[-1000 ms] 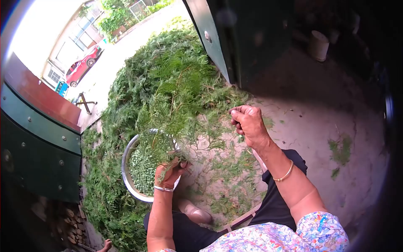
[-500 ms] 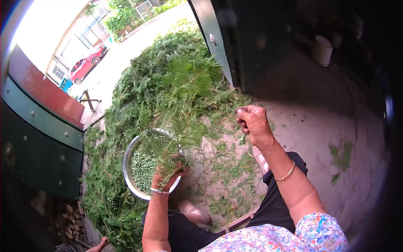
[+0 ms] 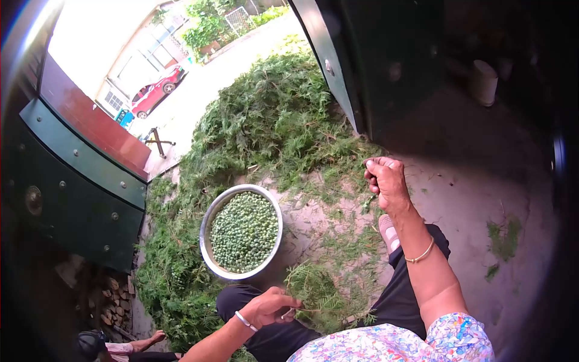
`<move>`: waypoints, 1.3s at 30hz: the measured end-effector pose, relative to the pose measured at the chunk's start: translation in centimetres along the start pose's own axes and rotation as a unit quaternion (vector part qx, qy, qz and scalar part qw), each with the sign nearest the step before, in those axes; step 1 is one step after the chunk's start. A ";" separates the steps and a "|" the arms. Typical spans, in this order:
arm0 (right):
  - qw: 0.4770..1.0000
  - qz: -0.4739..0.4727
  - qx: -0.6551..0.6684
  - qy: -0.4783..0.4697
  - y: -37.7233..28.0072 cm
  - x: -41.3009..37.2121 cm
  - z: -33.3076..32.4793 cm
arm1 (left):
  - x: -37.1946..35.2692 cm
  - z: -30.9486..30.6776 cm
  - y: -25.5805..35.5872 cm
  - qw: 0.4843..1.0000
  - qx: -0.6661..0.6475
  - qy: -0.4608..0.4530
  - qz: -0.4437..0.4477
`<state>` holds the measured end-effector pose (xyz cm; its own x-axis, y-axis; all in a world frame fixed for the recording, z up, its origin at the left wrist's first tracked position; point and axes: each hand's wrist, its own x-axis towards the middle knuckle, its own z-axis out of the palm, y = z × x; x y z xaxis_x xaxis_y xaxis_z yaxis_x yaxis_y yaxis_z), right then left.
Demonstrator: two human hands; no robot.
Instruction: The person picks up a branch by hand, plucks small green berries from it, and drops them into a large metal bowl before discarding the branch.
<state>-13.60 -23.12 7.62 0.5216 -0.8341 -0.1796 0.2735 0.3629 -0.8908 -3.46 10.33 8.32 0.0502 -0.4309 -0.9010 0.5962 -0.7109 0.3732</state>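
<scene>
My left hand (image 3: 274, 306), low in the view, is closed on the stem of a green leafy sprig (image 3: 325, 295) that fans out to the right over my lap. Up and to the right, my right hand (image 3: 386, 181) is closed, thumb against curled fingers; a small green bit hangs just below it, and I cannot make out what is held inside. Between the hands and to the left stands a round metal basin (image 3: 208, 256), which holds a layer of small round green cones or berries (image 3: 244, 232).
A large heap of cut green branches (image 3: 259, 114) surrounds the basin's far and left sides. Green metal doors (image 3: 78, 187) stand left and right. At bottom left are another person's arm (image 3: 148, 342) and stacked firewood (image 3: 117, 301). Outside is a red car (image 3: 158, 90).
My left hand has drawn the sprig back from over the basin toward my lap, uncovering the basin. The view has shifted, and more of the other person shows.
</scene>
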 end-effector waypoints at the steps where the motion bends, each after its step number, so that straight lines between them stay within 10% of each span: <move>1: 1.000 0.003 0.016 0.004 0.3 0.0 0.0 | 0.5 -0.4 1.4 0.999 0.004 0.042 0.017; 4: 1.000 0.015 0.023 -0.008 0.2 -0.4 0.4 | 0.9 -3.6 13.1 0.974 -0.066 0.029 0.213; 6: 1.000 0.013 0.015 -0.010 0.3 -0.4 0.6 | -4.7 -1.0 26.1 0.858 -0.002 -0.005 0.514; 12: 0.995 0.062 0.069 -0.027 1.0 0.3 0.6 | -12.8 4.7 38.8 0.724 0.000 0.154 0.672; 18: 0.986 0.083 0.126 -0.072 2.0 1.0 0.6 | -2.9 2.9 18.4 0.739 0.213 0.188 0.611; 24: 0.985 0.112 0.058 -0.121 3.4 -0.7 2.0 | -4.6 -11.8 1.2 0.710 -0.044 0.464 0.528; 28: 0.976 0.154 -0.080 -0.128 6.3 -1.7 3.1 | -0.9 -19.1 -14.3 0.754 -0.159 0.491 0.406; 33: 0.945 0.214 -0.155 -0.191 10.6 -5.1 6.8 | 7.3 -14.0 -31.6 0.884 -0.160 0.429 0.097; 34: 0.938 0.235 -0.169 -0.189 11.5 -5.8 7.6 | 9.1 -13.1 -35.2 0.867 0.006 0.486 0.108; 39: 0.916 0.285 -0.160 -0.233 15.0 -6.2 12.1 | 14.6 -9.1 -46.2 0.893 -0.006 0.450 0.026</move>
<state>-2.91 -7.48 0.45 0.8147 -0.2512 -0.5226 -0.3628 0.4823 -0.7974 -22.93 41.93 -24.09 0.6987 0.1608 -0.6971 0.5817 -0.6948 0.4228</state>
